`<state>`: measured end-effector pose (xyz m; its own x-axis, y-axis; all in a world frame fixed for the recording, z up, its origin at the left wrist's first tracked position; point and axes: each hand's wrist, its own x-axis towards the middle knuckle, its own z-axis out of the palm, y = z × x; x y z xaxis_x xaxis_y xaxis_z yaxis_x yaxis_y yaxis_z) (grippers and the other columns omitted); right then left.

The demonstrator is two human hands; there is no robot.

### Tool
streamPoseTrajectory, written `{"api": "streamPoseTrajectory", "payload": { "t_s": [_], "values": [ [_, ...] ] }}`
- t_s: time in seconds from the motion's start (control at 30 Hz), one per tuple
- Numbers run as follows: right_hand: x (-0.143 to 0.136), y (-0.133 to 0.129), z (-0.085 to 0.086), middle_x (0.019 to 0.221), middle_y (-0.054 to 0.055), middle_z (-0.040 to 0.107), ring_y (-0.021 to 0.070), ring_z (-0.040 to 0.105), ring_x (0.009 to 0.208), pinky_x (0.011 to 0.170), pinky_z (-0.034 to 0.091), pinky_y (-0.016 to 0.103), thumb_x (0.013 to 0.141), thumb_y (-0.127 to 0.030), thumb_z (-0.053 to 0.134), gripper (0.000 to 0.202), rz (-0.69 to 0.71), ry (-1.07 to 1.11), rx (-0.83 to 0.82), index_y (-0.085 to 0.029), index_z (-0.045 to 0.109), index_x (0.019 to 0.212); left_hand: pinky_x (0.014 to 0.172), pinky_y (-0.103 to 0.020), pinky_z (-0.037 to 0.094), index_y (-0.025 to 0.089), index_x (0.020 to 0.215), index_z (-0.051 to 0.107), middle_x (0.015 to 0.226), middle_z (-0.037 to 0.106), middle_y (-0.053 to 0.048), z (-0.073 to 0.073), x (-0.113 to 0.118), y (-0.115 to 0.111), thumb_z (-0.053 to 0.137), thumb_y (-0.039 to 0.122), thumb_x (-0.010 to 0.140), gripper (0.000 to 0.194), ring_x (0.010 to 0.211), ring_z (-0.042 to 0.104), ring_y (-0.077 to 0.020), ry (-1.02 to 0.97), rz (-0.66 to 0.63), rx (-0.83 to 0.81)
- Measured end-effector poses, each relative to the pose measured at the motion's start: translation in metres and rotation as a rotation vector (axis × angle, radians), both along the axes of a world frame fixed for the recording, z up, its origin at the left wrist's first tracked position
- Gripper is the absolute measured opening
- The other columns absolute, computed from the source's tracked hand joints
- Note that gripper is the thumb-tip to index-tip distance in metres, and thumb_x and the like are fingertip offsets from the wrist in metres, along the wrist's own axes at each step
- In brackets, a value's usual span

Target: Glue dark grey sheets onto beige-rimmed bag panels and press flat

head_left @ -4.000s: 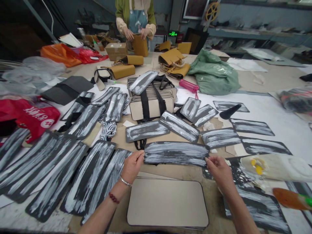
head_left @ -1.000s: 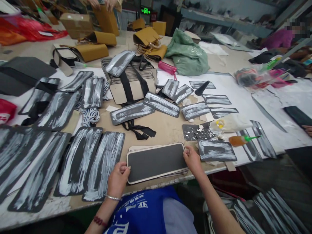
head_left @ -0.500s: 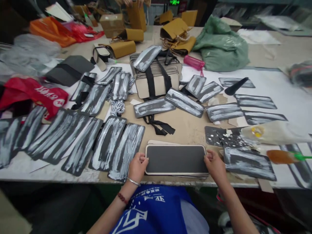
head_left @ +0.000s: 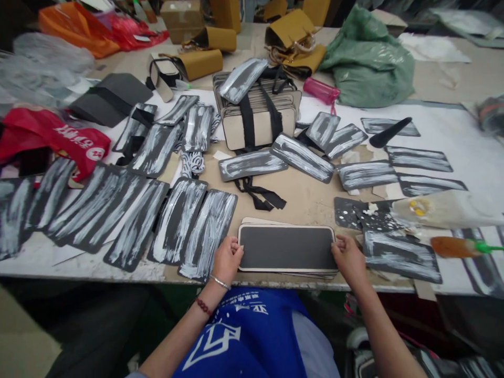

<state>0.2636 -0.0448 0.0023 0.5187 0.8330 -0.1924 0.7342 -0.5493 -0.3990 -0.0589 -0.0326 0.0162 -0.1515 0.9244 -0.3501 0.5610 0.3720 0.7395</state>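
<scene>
Across the table (head_left: pixel 250 44), plenty of streaked panels (head_left: pixel 177 223) lie loose; at the near edge one beige board (head_left: pixel 285 227) bears a dark panel (head_left: pixel 287 249), seemingly placed — left hand (head_left: pixel 227 258) and right hand (head_left: pixel 348 260) at its ends, pinching or just touching, I can't tell.

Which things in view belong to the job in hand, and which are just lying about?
Likely in the job:
dark panel, left hand and right hand at its ends
pale boards under it
white-smeared panels

Likely just lying about:
green bag
red bag
orange bag
</scene>
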Motion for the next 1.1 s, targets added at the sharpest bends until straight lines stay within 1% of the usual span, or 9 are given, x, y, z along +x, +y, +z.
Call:
{"api": "streamPoseTrajectory", "payload": {
  "t_s": [0.27,0.43,0.57,0.73,0.87,1.1],
  "values": [
    [-0.003,-0.001,-0.001,0.074,0.005,0.063,0.0190,0.060,0.075,0.072,0.043,0.031,0.069,-0.024,0.047,0.030,-0.013,-0.010,0.033,-0.015,0.054,0.097,0.064,-0.027,0.046,0.017,0.083,0.051,0.063,0.060,0.002,0.001,-0.001,0.002,0.051,0.023,0.067,0.017,0.061,0.059,-0.0142,-0.004,-0.003,-0.024],
    [0.000,-0.003,-0.007,0.075,0.005,0.063,0.0184,0.060,0.073,0.071,0.043,0.030,0.071,-0.024,0.046,0.031,-0.001,0.032,0.048,-0.014,0.053,0.099,0.061,-0.028,0.045,0.018,0.080,0.049,0.062,0.058,0.002,0.000,-0.001,0.002,0.051,0.024,0.066,0.016,0.058,0.057,-0.0143,-0.027,-0.010,-0.020],
    [0.001,-0.004,-0.011,0.072,0.003,0.061,0.0170,0.059,0.069,0.069,0.043,0.030,0.071,-0.022,0.046,0.029,0.004,0.014,0.070,-0.015,0.052,0.098,0.059,-0.028,0.045,0.019,0.079,0.048,0.059,0.057,0.003,0.000,0.000,0.003,0.051,0.027,0.064,0.017,0.057,0.057,-0.0149,-0.048,0.005,-0.011],
    [-0.003,-0.004,-0.008,0.072,0.002,0.061,0.0165,0.059,0.069,0.068,0.043,0.029,0.071,-0.019,0.045,0.026,0.004,0.021,0.093,-0.016,0.053,0.095,0.058,-0.029,0.046,0.019,0.080,0.048,0.059,0.058,0.003,0.001,0.000,0.004,0.050,0.027,0.063,0.019,0.055,0.058,-0.0156,-0.050,0.014,-0.035],
    [-0.004,-0.004,-0.005,0.072,0.003,0.062,0.0176,0.060,0.070,0.069,0.043,0.030,0.071,-0.018,0.045,0.025,-0.010,0.040,0.098,-0.015,0.053,0.095,0.060,-0.030,0.047,0.019,0.082,0.048,0.060,0.059,0.002,0.000,-0.002,0.004,0.051,0.032,0.062,0.023,0.057,0.059,-0.0169,-0.059,0.009,-0.036],
    [-0.003,-0.004,-0.006,0.071,0.001,0.061,0.0159,0.058,0.067,0.067,0.044,0.029,0.069,-0.017,0.045,0.027,-0.006,0.056,0.100,-0.016,0.053,0.095,0.061,-0.031,0.047,0.020,0.083,0.048,0.062,0.060,0.001,-0.004,-0.004,0.003,0.053,0.037,0.062,0.027,0.060,0.060,-0.0177,-0.062,-0.010,-0.009]
  ]
}}
